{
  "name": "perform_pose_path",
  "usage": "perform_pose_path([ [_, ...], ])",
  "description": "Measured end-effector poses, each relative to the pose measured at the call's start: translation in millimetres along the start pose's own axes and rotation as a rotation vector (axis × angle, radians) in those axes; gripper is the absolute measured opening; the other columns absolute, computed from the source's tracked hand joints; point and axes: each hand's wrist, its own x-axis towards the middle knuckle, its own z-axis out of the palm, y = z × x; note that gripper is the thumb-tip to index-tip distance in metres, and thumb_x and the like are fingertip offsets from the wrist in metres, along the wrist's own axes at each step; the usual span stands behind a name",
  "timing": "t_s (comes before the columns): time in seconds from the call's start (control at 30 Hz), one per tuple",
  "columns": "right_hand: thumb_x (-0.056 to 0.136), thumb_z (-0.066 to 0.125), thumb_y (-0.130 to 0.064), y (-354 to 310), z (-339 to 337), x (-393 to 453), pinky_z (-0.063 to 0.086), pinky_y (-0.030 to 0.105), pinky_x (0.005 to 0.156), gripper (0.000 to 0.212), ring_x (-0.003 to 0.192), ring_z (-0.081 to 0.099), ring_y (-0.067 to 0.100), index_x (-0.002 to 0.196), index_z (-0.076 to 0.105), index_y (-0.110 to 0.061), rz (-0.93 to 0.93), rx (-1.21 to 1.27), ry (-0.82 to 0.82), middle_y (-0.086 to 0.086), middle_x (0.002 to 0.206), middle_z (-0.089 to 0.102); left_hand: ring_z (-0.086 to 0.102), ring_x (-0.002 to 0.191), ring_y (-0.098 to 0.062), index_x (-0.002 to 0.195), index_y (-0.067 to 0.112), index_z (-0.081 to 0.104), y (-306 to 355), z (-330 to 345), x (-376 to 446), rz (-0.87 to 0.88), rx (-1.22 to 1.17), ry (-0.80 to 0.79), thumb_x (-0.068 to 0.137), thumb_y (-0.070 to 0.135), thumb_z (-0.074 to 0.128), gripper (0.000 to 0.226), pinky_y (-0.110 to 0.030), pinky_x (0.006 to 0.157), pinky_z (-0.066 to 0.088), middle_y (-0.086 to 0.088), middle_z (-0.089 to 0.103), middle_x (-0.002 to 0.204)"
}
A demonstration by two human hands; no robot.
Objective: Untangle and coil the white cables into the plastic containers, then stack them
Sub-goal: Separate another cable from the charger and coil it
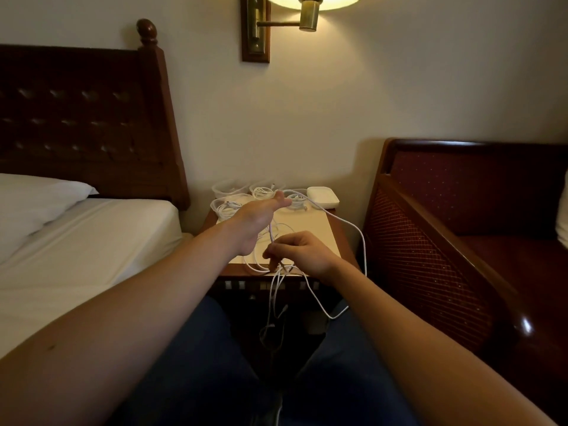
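A tangle of white cables (278,290) lies on the small bedside table (319,229) and hangs over its front edge between my knees. My right hand (302,252) is shut on a strand of it near the front edge. My left hand (261,218) is stretched out above the table with a long white cable (353,226) running from its fingertips, looping off the right side of the table and back down. Several clear plastic containers (229,206) stand at the back of the table, some with coiled white cable (263,192) inside.
A closed white box (323,196) sits at the table's back right corner. A bed (92,238) with a dark wooden headboard is to the left, a dark red sofa (461,229) to the right. A wall lamp (310,10) shines above.
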Motion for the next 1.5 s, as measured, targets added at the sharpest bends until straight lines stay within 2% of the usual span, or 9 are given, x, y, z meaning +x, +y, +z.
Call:
perform_pose_path([
  [0.17,0.094,0.049,-0.013,-13,-2,-7,0.045,0.041,0.067,0.026,0.057,0.045,0.025,0.07,0.058,-0.006,0.005,0.428,0.041,0.003,0.052,0.039,0.026,0.151,-0.024,0.155,0.016,0.037,-18,-12,3,0.056,0.221,0.106,0.102,0.057,0.041,0.067,-0.036,0.115,0.023,-0.001,0.032,0.162],
  [0.27,0.091,0.041,-0.018,-23,-11,-12,0.023,0.027,0.048,0.026,0.048,0.02,0.014,0.067,0.047,-0.013,0.119,0.813,-0.05,-0.004,0.05,0.023,0.033,0.145,-0.011,0.153,0.017,0.042,-27,-12,-5,0.237,0.175,0.093,0.108,0.025,0.036,0.046,-0.016,0.107,0.025,0.007,0.042,0.154],
  [0.33,0.09,0.041,-0.02,-27,-15,-14,0.015,0.023,0.043,0.025,0.047,0.014,0.01,0.066,0.049,-0.015,0.146,0.964,-0.134,-0.007,0.049,0.023,0.051,0.127,-0.003,0.141,0.017,0.057,-26,-7,-12,0.28,0.076,0.017,0.106,0.012,0.029,0.045,-0.011,0.095,0.036,0.013,0.057,0.136],
  [0.43,0.092,0.047,-0.025,-31,-17,-15,0.017,0.021,0.039,0.026,0.045,0.013,0.007,0.068,0.053,-0.015,0.147,1.145,-0.195,-0.008,0.048,0.027,0.067,0.08,-0.01,0.12,0.016,0.069,-28,6,-18,0.267,-0.087,0.073,0.109,0.028,0.032,0.04,-0.032,0.077,0.046,0.004,0.071,0.093],
  [0.57,0.096,0.05,-0.03,-34,-20,-16,0.018,0.02,0.037,0.028,0.041,0.017,0.005,0.073,0.054,-0.015,0.208,1.236,-0.158,-0.01,0.046,0.028,0.038,0.049,-0.014,0.096,0.011,0.067,-35,9,-18,0.424,-0.107,0.183,0.106,0.031,0.049,0.029,-0.028,0.046,0.03,0.002,0.047,0.058],
  [0.77,0.105,0.039,-0.036,-35,-11,-20,0.026,0.019,0.035,0.033,0.039,0.023,0.005,0.089,0.053,-0.011,0.25,1.268,-0.41,-0.007,0.045,0.038,0.064,0.071,-0.003,0.086,0.018,0.071,-35,7,-14,0.473,-0.011,0.29,0.099,0.01,0.062,0.018,-0.019,0.069,0.051,0.004,0.069,0.074],
  [1.07,0.109,0.037,-0.034,-45,1,-21,0.061,0.026,0.061,0.04,0.075,0.075,0.021,0.115,0.059,-0.001,-0.032,1.023,0.142,0.014,0.097,0.076,0.053,0.049,-0.017,0.082,0.008,0.059,-37,22,-42,0.192,0.015,0.008,0.099,-0.005,0.047,0.025,-0.025,0.046,0.041,-0.011,0.059,0.066],
  [1.4,0.109,0.042,-0.027,-8,-9,-19,0.051,0.039,0.105,0.023,0.116,0.067,0.019,0.119,0.059,-0.014,-0.044,0.627,0.445,0.01,0.132,0.065,0.059,0.055,-0.015,0.119,0.026,0.068,-58,13,-49,0.114,0.37,-0.255,0.105,0.026,0.051,0.021,-0.025,0.047,0.048,-0.003,0.068,0.077],
  [1.5,0.108,0.041,-0.037,-4,-3,-17,0.043,0.032,0.109,0.038,0.125,0.059,0.014,0.134,0.057,-0.014,-0.006,0.015,0.451,0.002,0.137,0.062,0.063,0.06,-0.017,0.12,0.029,0.066,-54,12,-51,0.127,0.504,-0.318,0.103,0.024,0.054,0.021,-0.028,0.054,0.053,-0.004,0.07,0.076],
])
